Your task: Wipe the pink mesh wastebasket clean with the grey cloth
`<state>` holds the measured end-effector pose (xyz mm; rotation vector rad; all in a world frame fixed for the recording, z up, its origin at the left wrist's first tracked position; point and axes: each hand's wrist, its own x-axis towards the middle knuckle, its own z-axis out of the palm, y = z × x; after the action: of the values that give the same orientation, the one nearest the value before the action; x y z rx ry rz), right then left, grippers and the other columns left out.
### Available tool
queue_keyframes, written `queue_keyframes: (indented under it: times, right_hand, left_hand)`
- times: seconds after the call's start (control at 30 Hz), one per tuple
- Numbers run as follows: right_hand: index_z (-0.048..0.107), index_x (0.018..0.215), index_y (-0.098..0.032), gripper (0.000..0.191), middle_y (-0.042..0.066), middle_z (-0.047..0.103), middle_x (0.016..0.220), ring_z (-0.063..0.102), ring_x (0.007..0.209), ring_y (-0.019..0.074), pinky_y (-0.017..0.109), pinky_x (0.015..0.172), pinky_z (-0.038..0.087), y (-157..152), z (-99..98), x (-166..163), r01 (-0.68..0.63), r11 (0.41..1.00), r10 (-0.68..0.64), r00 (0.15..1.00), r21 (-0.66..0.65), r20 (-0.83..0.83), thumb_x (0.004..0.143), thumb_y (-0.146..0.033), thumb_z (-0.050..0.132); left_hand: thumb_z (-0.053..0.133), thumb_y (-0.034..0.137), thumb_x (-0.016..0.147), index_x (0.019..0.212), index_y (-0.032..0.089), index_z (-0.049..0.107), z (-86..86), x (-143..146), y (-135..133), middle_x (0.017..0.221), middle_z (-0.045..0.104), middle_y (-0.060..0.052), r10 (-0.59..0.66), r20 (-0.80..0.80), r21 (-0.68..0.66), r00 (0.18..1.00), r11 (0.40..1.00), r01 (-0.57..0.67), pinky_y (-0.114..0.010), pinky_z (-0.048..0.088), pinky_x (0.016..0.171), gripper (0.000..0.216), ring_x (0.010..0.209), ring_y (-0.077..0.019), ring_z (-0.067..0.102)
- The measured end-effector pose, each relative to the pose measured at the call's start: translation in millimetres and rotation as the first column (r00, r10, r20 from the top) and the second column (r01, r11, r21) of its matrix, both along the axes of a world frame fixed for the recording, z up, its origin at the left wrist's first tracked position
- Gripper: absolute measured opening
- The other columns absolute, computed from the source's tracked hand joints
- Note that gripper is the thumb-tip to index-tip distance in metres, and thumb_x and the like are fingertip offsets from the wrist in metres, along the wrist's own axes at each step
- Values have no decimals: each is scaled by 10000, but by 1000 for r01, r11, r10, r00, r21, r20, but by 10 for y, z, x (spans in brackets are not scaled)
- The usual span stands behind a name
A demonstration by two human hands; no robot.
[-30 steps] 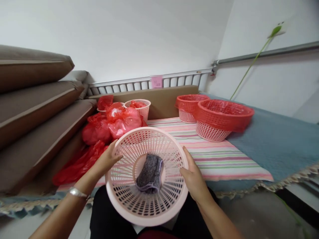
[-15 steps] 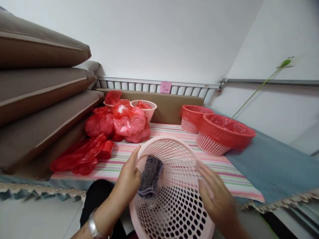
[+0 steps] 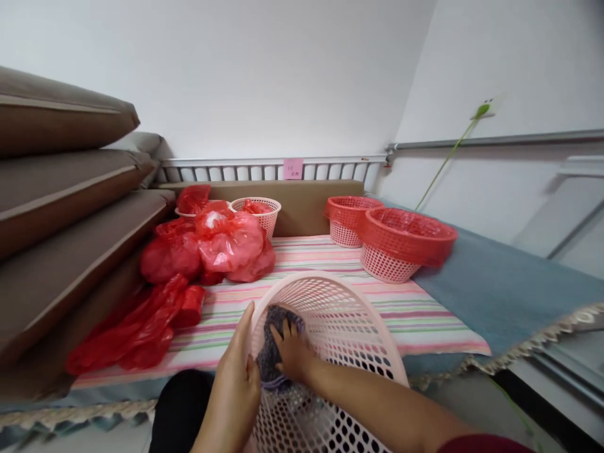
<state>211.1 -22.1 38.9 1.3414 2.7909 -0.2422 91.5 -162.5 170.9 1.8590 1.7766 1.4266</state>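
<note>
The left hand [image 3: 238, 384] is gripping the left rim of a pale pink, round, openwork plastic basket [image 3: 352, 318], its thumb lying inside and its fingers curling out of sight around the outer wall, so the hand is closing firmly on that edge. The basket is tilting toward the person above the lap, near the front edge of a pink, green and white striped cloth [image 3: 425, 314]. Inside it, against the left part, a dark grey fuzzy cloth with a lilac edge [image 3: 268, 349] is lying under the right hand [image 3: 295, 352], which is resting on it with the fingers spread apart; whether these fingers are pinching the fabric, one cannot tell. The right forearm is crossing over the basket's opening. To the left, knotted, filled, translucent red plastic bags [image 3: 236, 245] are sitting in a heap on the striped cloth, and a loose, crumpled red plastic bag [image 3: 127, 330] is lying nearer the person beside a small red roll [image 3: 191, 306]. Toward the right, a wide pink basket lined with red plastic [image 3: 391, 264] is standing just beside a smaller red-lined basket [image 3: 346, 231]. Thick grey-brown cushions [image 3: 70, 233] are forming a stack at far left.
</note>
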Motion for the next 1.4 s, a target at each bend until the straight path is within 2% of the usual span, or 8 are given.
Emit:
queue_keyframes:
  times: [0.13,0.23,0.47,0.83,0.93,1.03,1.17,1.4]
  right_hand:
    - [298,1441,-227,641,216,214,1510,224,1363,382,581,1033,247,-103,-168,-45,-374,915,394,908,148,-141,845,-296,526]
    - [377,1398,-192,495,221,315,1460,298,1325,334,543,1033,277,-112,-211,-97,-426,859,484,855,283,-184,910,-265,416]
    - [327,1402,-74,522,261,341,1419,316,1288,349,535,997,323,72,-109,-137,-297,883,383,904,364,-190,901,-205,389]
    - [467,1247,-30,515,315,480,1250,511,1109,387,484,811,470,152,140,41,173,976,-178,983,130,33,749,-137,550]
    - [537,1178,-65,575,235,610,1064,604,953,344,431,761,499,50,91,52,111,994,-112,988,19,103,627,-157,670]
    - [601,1080,-128,517,134,652,977,626,860,276,357,757,497,-98,45,5,-128,988,135,987,-88,83,592,-251,718]
    - [575,1061,-150,347,107,632,990,593,827,234,340,735,470,-212,23,-167,-453,887,459,887,87,-60,747,-295,601]
    - [570,1057,-149,251,143,582,1111,515,1050,282,485,899,401,212,271,-234,-117,959,154,980,257,-129,899,-158,375]
  left_hand:
    - [352,-29,784,1468,307,185,-70,-23,-1,1513,351,-93,1,-53,40,999,999,1,-502,370,1055,781,1388,-256,290]
    - [342,-20,795,1469,323,163,-60,-37,1,1508,357,-93,-22,-102,36,994,999,26,-519,388,1030,777,1380,-271,299]
    - [328,-19,796,1472,322,123,4,-9,-54,1510,355,-90,-102,-161,13,982,994,105,-515,389,1033,785,1377,-267,292]
    - [352,-32,766,1476,298,153,0,58,-60,1557,259,-39,-84,-52,-59,995,995,81,-479,290,1107,808,1409,-241,234]
    - [351,-14,785,1469,243,198,25,91,-85,1545,290,-65,-26,-35,-90,999,996,23,-460,201,1143,746,1417,-218,228]
    - [339,-1,801,1464,189,205,40,84,-94,1533,306,-97,-25,-34,-106,999,994,21,-450,129,1160,703,1427,-201,206]
    - [348,23,821,1467,216,184,48,41,-51,1565,232,-69,-50,9,-122,999,991,51,-435,113,1169,694,1435,-188,177]
    - [362,9,805,1459,286,201,96,25,-24,1562,253,-3,-63,47,-122,997,990,68,-379,189,1171,728,1432,-166,190]
